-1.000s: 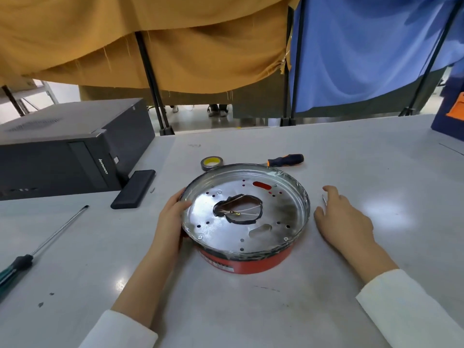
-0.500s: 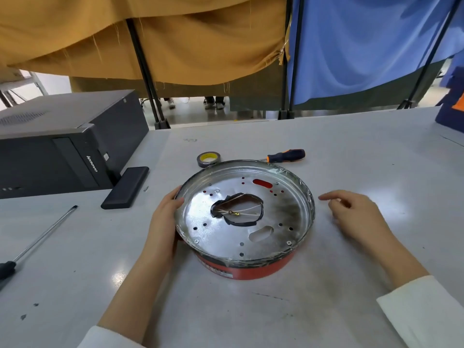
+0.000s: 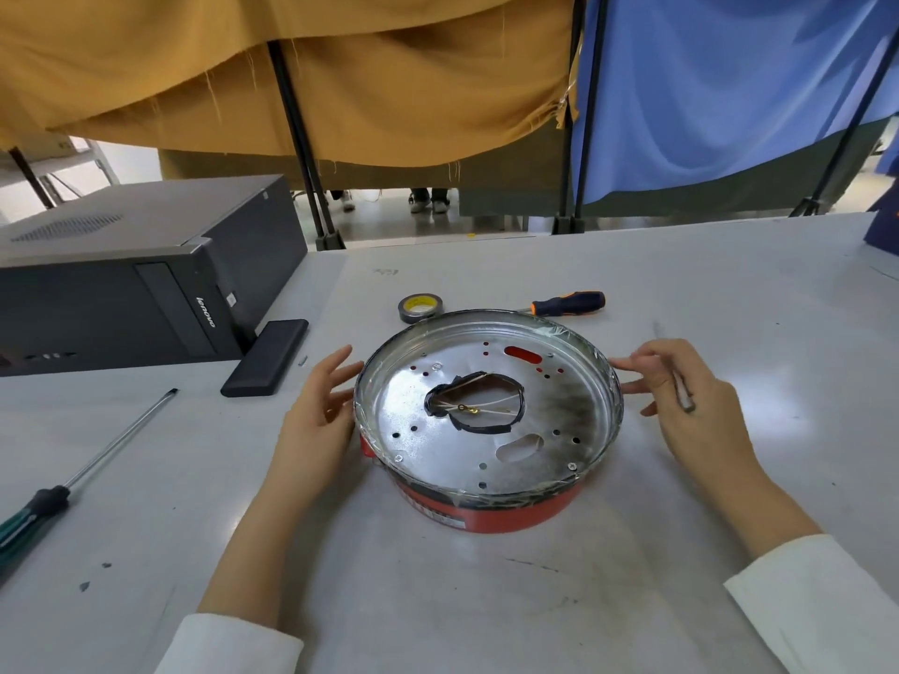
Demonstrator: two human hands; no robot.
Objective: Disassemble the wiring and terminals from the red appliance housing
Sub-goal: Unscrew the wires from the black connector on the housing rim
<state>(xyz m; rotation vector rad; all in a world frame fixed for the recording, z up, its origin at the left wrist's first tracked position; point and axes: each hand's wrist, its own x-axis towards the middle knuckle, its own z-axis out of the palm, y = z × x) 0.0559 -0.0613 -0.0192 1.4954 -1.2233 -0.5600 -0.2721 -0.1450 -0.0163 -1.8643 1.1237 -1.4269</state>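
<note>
The red appliance housing [image 3: 491, 515] stands in the middle of the table, capped by a round silver metal plate [image 3: 559, 415]. Thin pale wires with a small brass terminal [image 3: 469, 407] show through a taped central hole in the plate. My left hand [image 3: 316, 420] lies beside the housing's left side with its fingers straight and spread. My right hand [image 3: 695, 411] is at the right rim, fingertips touching it. It holds a thin grey metal tool [image 3: 678, 389] between its fingers.
A black computer case [image 3: 121, 284] and a flat black box [image 3: 267, 357] sit at the left. A long green-handled screwdriver [image 3: 73, 479] lies near the left edge. Behind the housing are a tape roll [image 3: 421, 307] and an orange-black screwdriver [image 3: 569, 303].
My right hand rose from the table with the thin tool and came to the housing's right rim. My left hand's fingers straightened off the left rim.
</note>
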